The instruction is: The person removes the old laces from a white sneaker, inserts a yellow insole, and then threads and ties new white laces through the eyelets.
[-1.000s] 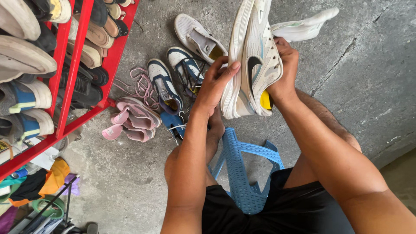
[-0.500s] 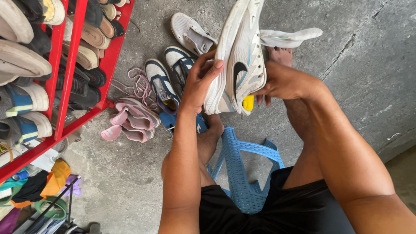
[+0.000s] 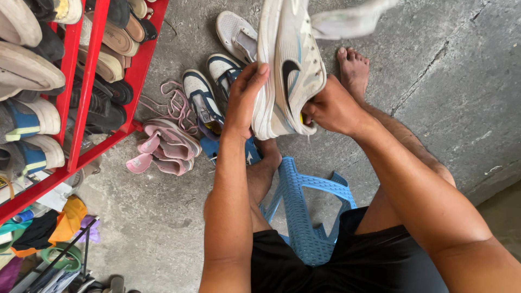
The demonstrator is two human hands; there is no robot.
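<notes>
I hold a white sports shoe (image 3: pixel 290 65) with a dark mark on its side up in front of me, sole to the left. My left hand (image 3: pixel 244 100) grips the sole edge. My right hand (image 3: pixel 331 108) holds the heel end from the right. A pale insole or cloth (image 3: pixel 347 19) sticks out past the shoe's top toward the upper right. My bare feet rest on the concrete floor (image 3: pixel 434 81) below the shoe.
A red metal shoe rack (image 3: pixel 89 76) full of shoes stands at the left. On the floor lie blue-and-white sneakers (image 3: pixel 203 100), a grey shoe (image 3: pixel 236 32) and pink sandals (image 3: pixel 165 146). I sit on a blue plastic stool (image 3: pixel 304 211). Cloths and bags pile at the lower left.
The shoe and both hands have moved left and lower in view. My right hand has slid down toward the heel. My right foot has come into view.
</notes>
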